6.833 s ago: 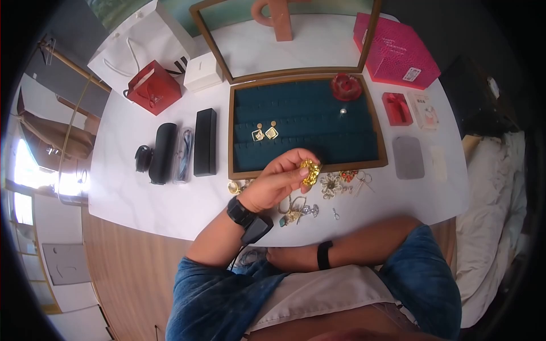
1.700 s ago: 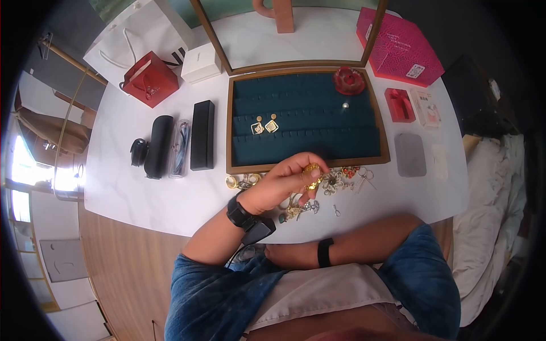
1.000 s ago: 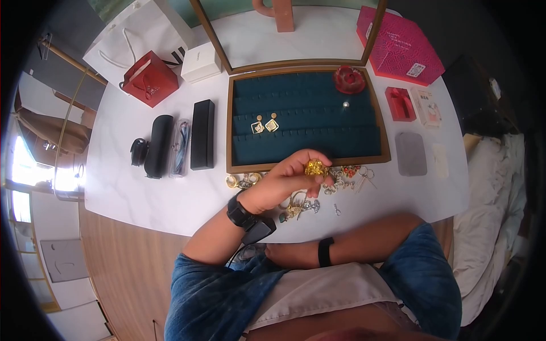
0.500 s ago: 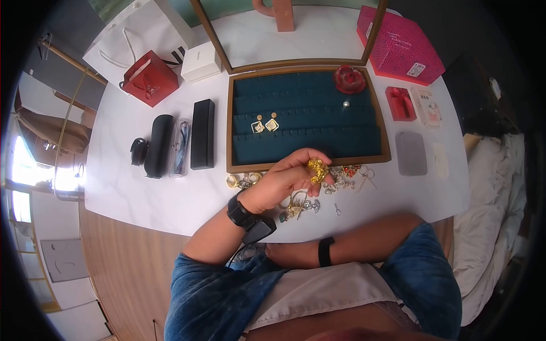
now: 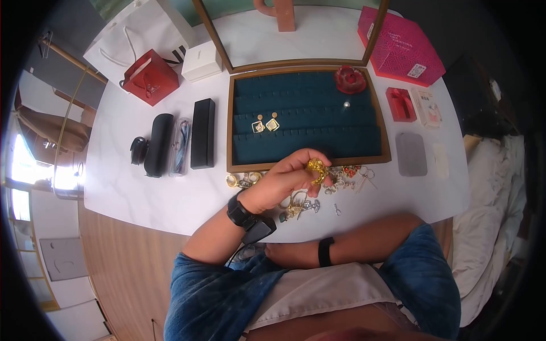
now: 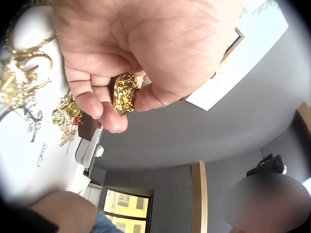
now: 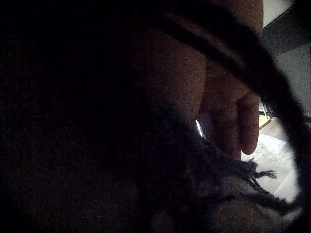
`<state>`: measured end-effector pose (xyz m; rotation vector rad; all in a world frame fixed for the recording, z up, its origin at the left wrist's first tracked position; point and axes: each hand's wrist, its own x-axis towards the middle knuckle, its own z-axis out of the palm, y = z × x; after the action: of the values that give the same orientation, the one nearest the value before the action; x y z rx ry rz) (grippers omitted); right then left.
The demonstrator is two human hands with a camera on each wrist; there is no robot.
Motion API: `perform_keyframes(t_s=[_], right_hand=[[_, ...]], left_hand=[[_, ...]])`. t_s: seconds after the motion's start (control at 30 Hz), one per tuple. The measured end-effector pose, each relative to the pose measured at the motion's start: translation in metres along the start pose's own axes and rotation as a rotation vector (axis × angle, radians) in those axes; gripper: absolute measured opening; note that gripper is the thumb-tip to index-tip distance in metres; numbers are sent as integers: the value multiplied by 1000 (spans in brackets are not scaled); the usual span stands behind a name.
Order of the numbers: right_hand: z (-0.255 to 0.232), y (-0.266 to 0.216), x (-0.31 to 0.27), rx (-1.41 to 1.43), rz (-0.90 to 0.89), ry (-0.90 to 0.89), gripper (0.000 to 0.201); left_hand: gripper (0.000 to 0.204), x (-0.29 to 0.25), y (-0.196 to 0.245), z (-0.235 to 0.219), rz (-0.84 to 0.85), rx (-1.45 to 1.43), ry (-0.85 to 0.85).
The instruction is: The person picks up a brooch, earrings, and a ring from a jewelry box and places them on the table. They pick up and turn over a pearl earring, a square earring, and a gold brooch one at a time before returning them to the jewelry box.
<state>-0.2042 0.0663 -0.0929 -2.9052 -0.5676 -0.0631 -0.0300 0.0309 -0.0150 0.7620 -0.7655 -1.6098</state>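
My left hand [image 5: 284, 182] pinches a crinkled, shiny gold ornament [image 5: 317, 171] between thumb and fingers, over the front edge of an open jewelry case [image 5: 250, 153] lined in dark teal. In the left wrist view the ornament [image 6: 125, 94] looks like textured gold foil; its exact kind I cannot tell. Two square drop earrings [image 5: 272, 124] hang in the case; a pearl piece [image 5: 347, 104] and a red flower-shaped piece [image 5: 350, 79] lie at its right. Low in the lap, my right hand [image 7: 228, 111] shows dimly in its wrist view, fingers hanging loose.
Along the case's front edge lie gold rings [image 5: 231, 181], an orange-beaded piece [image 5: 350, 170] and a pile of jewelry [image 5: 293, 212]. Left of the case are a long black box [image 5: 203, 133] and a dark glasses case [image 5: 159, 145]; a pink box [image 5: 404, 48] stands at the right.
Since the earliest frame, the left hand has shifted slightly right. The gold ornament has been turned about in its fingers. The right arm and the case's contents look unchanged.
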Motion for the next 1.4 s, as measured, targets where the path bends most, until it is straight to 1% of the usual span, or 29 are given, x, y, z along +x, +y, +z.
perform_keyframes(t_s=[0.13,0.23,0.43,0.63,0.73,0.83,0.93,1.03,1.13,1.23,1.4], right_hand=[[7,0,-1,-12,-32,-19,18],[12,-2,-1,45,4,0,18],[11,-2,-1,61,10,0,18],[5,-1,0,70,-8,-4,18],[-7,-2,1,14,26,-126,17],[2,-1,0,27,2,-25,18],[6,-1,0,25,-26,19,18],[-3,0,-1,88,12,-28,18],[4,-1,-1,121,6,-24,18],[3,0,0,133,11,-47,17],[7,0,-1,108,-8,-20,17]], left_hand=[[29,0,-1,1,24,5,-13],[27,-1,2,4,17,40,-12],[22,0,3,5,21,92,-5],[21,-1,5,6,-23,15,-11],[22,-1,6,6,-38,1,-5],[22,-1,4,4,-38,-13,-19],[23,0,4,4,-38,-9,-22],[27,0,3,3,-34,-31,-20],[33,-1,4,3,-34,-54,-19],[35,-1,6,4,-40,-47,-17],[34,-1,4,3,-36,-38,-21]])
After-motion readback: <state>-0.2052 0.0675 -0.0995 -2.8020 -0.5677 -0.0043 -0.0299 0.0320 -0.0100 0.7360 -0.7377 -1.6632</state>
